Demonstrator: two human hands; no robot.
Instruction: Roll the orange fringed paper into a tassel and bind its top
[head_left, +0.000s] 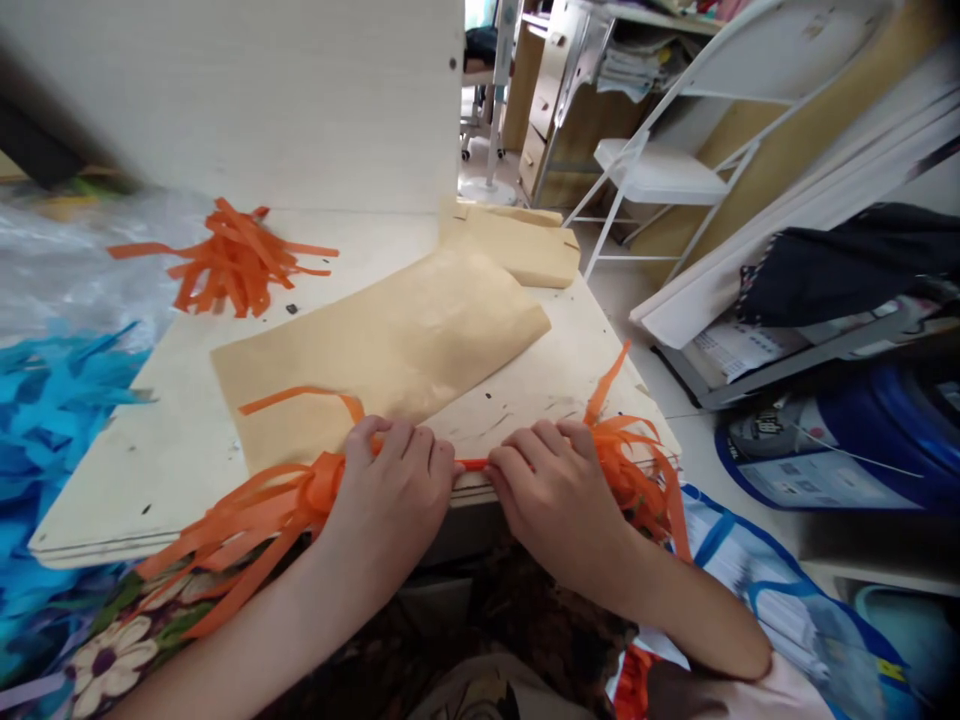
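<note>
With the left hand (pixel 390 475) and right hand (pixel 551 480) each pinching the orange strip bundle (pixel 472 464) at the table (pixel 187 440) edge, keep its middle taut while twisting evenly

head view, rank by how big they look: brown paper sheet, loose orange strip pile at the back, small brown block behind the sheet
1. brown paper sheet, clearly largest.
2. loose orange strip pile.
3. small brown block.
The last two look close in size, and both lie farther from the camera than the sheet, so their order is unsure.

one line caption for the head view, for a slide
Both hands, left and right, grip a twisted bundle of orange paper strips at a wooden board's edge.
</note>
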